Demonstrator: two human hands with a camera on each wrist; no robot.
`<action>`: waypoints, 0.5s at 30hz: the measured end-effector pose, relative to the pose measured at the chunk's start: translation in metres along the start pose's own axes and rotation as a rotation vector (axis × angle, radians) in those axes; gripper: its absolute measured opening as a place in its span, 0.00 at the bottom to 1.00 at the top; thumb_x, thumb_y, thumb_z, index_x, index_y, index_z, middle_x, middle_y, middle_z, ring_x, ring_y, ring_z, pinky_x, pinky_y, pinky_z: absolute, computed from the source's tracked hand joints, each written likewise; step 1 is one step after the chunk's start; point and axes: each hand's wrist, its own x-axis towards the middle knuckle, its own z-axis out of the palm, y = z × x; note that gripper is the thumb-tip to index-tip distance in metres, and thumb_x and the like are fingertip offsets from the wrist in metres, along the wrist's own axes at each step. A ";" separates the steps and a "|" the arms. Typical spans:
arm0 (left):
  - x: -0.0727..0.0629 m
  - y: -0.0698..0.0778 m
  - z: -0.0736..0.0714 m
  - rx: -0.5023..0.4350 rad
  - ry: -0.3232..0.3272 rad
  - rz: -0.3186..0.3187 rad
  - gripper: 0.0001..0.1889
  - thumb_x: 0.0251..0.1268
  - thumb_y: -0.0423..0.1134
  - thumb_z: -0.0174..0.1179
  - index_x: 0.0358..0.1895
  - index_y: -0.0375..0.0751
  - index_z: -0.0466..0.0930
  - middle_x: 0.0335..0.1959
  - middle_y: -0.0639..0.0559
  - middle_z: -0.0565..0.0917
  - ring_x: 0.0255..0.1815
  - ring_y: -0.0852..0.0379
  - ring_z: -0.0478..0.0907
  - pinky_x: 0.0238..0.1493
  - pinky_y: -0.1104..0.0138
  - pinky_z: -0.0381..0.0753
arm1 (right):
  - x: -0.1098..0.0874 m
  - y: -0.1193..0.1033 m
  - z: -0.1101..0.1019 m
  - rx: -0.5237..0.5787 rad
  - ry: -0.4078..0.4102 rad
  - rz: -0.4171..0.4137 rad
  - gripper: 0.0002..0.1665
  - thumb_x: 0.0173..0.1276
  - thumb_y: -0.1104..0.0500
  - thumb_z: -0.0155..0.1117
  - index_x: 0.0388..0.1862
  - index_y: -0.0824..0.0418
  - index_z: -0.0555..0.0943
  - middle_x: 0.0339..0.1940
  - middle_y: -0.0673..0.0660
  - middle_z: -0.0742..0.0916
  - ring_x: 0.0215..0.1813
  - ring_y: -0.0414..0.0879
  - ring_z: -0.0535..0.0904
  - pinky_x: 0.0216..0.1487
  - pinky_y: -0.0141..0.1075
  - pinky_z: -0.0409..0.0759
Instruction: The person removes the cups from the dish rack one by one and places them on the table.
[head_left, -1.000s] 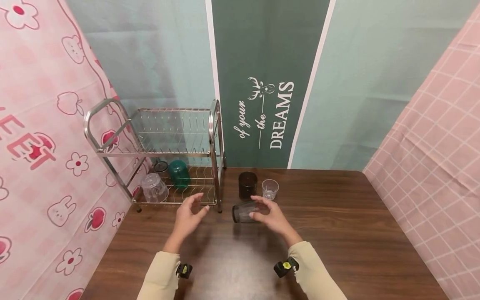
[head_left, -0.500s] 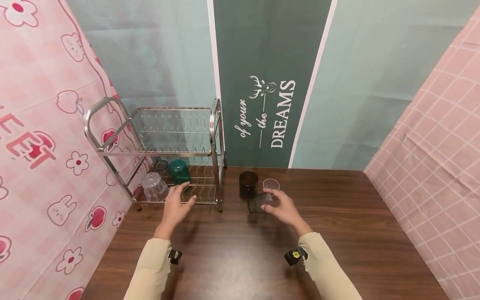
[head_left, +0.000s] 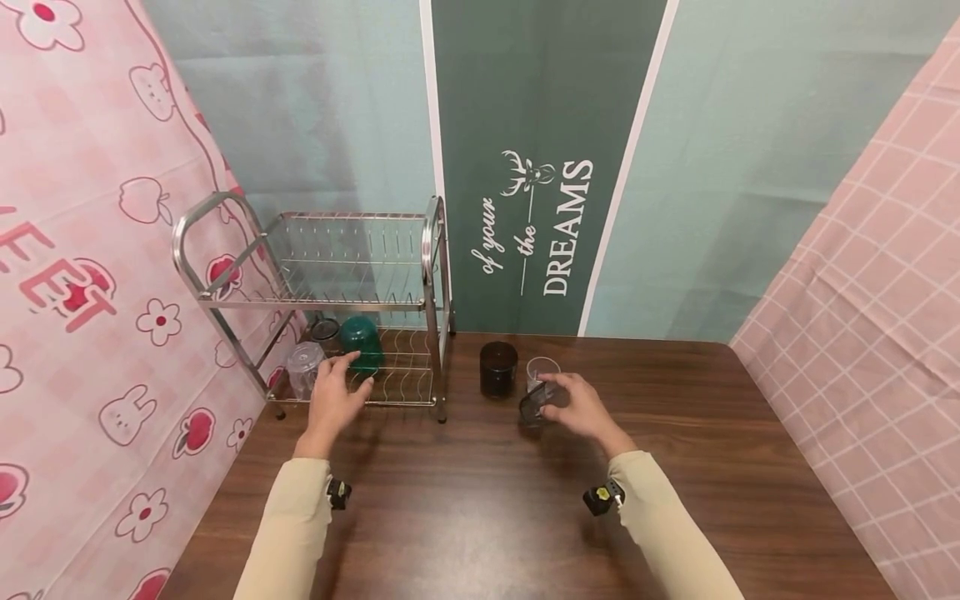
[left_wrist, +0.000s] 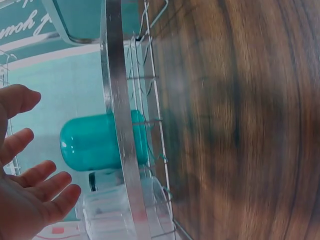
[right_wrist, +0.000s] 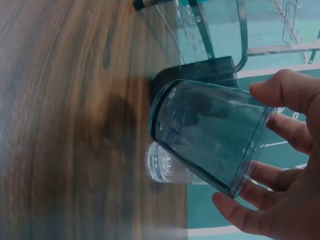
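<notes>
My right hand (head_left: 583, 407) grips a grey see-through cup (right_wrist: 210, 130) near its rim, thumb on one side and fingers on the other. The cup is tilted above the table, its thick base angled down. Beyond it on the table stand a small clear cup (head_left: 543, 367) and a dark brown cup (head_left: 498, 369). My left hand (head_left: 333, 406) holds nothing, its fingers spread apart in front of the rack's lower shelf. Nearest to it there are an upside-down teal cup (left_wrist: 95, 142) and a clear cup (head_left: 303, 367). A dark-rimmed cup (head_left: 326, 330) sits behind them.
A two-tier metal dish rack (head_left: 352, 307) stands at the back left of the wooden table (head_left: 465, 508). Its upper tier has wire slots. A patterned pink cloth (head_left: 97, 350) hangs left, a checked one (head_left: 862, 333) right, and a green-and-teal backdrop (head_left: 547, 100) behind.
My right hand has carried the grey cup to the right, turning it from near sideways to base-down tilt. My left hand has moved left and forward, closer to the rack.
</notes>
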 end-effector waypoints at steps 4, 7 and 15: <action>0.003 -0.006 -0.005 0.029 0.004 0.001 0.27 0.55 0.39 0.64 0.60 0.37 0.71 0.53 0.32 0.67 0.51 0.34 0.68 0.48 0.44 0.67 | 0.003 0.001 -0.004 -0.057 -0.023 -0.026 0.30 0.47 0.62 0.70 0.54 0.61 0.79 0.49 0.67 0.79 0.52 0.62 0.73 0.52 0.55 0.67; 0.005 -0.010 -0.009 0.048 0.025 0.003 0.27 0.54 0.37 0.64 0.59 0.37 0.71 0.53 0.31 0.67 0.52 0.35 0.67 0.48 0.44 0.67 | 0.005 0.001 -0.009 -0.091 -0.038 -0.039 0.30 0.46 0.62 0.69 0.54 0.62 0.79 0.49 0.68 0.78 0.52 0.64 0.71 0.52 0.57 0.66; 0.011 -0.018 -0.022 0.061 0.121 0.014 0.24 0.52 0.33 0.65 0.56 0.36 0.74 0.52 0.32 0.67 0.53 0.35 0.65 0.50 0.44 0.66 | 0.012 0.003 -0.015 -0.201 -0.068 -0.032 0.31 0.46 0.61 0.68 0.54 0.63 0.79 0.49 0.67 0.78 0.52 0.66 0.70 0.52 0.56 0.67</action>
